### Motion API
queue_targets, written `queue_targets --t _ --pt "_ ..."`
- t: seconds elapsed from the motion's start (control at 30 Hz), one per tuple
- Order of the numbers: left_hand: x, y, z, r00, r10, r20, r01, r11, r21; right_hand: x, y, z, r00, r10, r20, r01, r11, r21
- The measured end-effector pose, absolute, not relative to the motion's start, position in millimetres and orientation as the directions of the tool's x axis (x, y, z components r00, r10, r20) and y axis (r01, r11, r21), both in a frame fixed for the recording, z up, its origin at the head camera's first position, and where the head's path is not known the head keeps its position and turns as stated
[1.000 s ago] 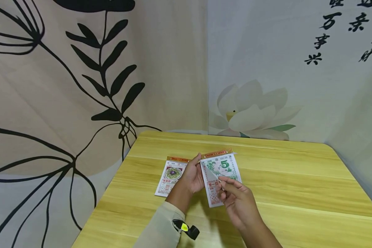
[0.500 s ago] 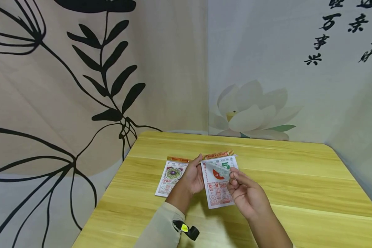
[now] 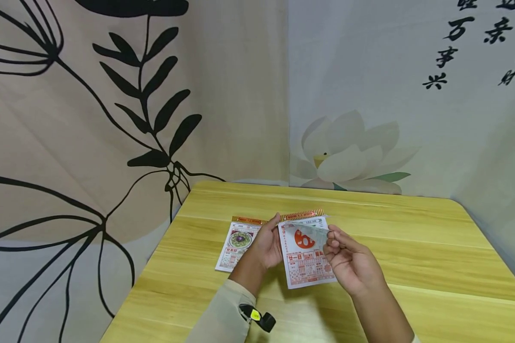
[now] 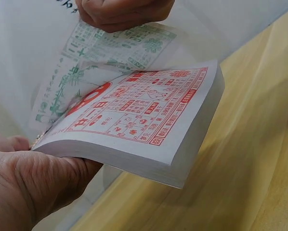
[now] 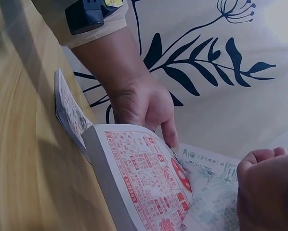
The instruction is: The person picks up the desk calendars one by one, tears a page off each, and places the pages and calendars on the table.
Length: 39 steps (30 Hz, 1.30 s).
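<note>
My left hand (image 3: 268, 243) grips a thick tear-off calendar (image 3: 306, 269) by its left edge, near the red and gold header strip (image 3: 302, 215). In the left wrist view the calendar block (image 4: 134, 115) is tilted above the table, its red-printed page facing up. The right hand (image 3: 354, 262) pinches a thin green-printed page (image 4: 127, 48), which is lifted and folded back from the block toward the header. Through that page, red print shows faintly. From the right wrist side, the left thumb (image 5: 169, 132) lies at the calendar's bound end.
A second tear-off calendar (image 3: 236, 243) lies on the wooden table (image 3: 412, 257), left of the held one and partly hidden by the left hand. A black strap device (image 3: 262, 317) sits on the left sleeve. Patterned cloth (image 3: 240, 95) hangs behind the table.
The right hand has moved right and slightly up, pulling the green-printed page farther back. More of the red page beneath now shows. The left hand has stayed nearly still.
</note>
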<state>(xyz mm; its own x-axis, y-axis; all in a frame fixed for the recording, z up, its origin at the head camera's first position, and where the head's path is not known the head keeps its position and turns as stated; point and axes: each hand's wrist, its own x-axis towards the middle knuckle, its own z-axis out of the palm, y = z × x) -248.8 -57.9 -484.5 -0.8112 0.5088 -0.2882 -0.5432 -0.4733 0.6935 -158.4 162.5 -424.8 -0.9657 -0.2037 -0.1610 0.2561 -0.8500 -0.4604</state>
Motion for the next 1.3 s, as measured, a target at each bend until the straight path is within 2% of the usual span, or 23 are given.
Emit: queue_targets --t 0.3,0.5,0.87,1.1,1.3 --pt "-247 -59 -485 -0.824 0.493 -0.278 -0.529 -0.495 0.689 -161 177 -420 -0.967 -0.211 -0.146 0.252 -0.889 -0.383" --pt "-248 -59 -487 -0.833 0.479 -0.276 -0.521 -0.514 0.681 -164 192 -420 -0.966 -0.227 -0.125 0.254 -0.926 -0.278" --pt "-249 -59 -492 -0.868 0.377 -0.324 -0.488 -0.521 0.701 -166 223 -424 -0.969 -0.229 -0.093 0.237 -0.968 -0.086" --pt "-249 -64 -494 -0.871 0.348 -0.348 -0.487 -0.509 0.71 -167 253 -424 -0.975 -0.199 -0.102 0.188 -0.976 0.106" --pt "-250 -67 -492 -0.869 0.359 -0.34 -0.486 -0.493 0.722 -166 272 -428 -0.983 -0.158 -0.09 0.144 -0.979 0.142"
